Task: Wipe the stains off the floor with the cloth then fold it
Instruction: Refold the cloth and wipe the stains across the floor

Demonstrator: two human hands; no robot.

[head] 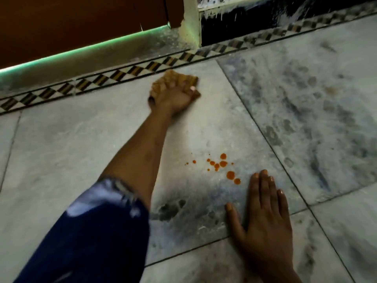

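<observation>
Bunched tan-brown cloth [175, 83] lies on grey marble floor [81, 139] beside the chequered border strip [126, 71], gripped by left hand [173, 97]. Orange droplet stains [222, 166] unwiped, well apart. Right hand [265, 213] flat, fingers extended, near stains.

Cloth [175, 83]: tan-brown, bunched, on floor [81, 144] upper centre of frame, just below patterned border, gripped by left hand [173, 97]. Stains [221, 165]: orange-red droplets, scattered cluster on pale marble tile, centre-right of frame, well apart from cloth, unwiped.
</observation>
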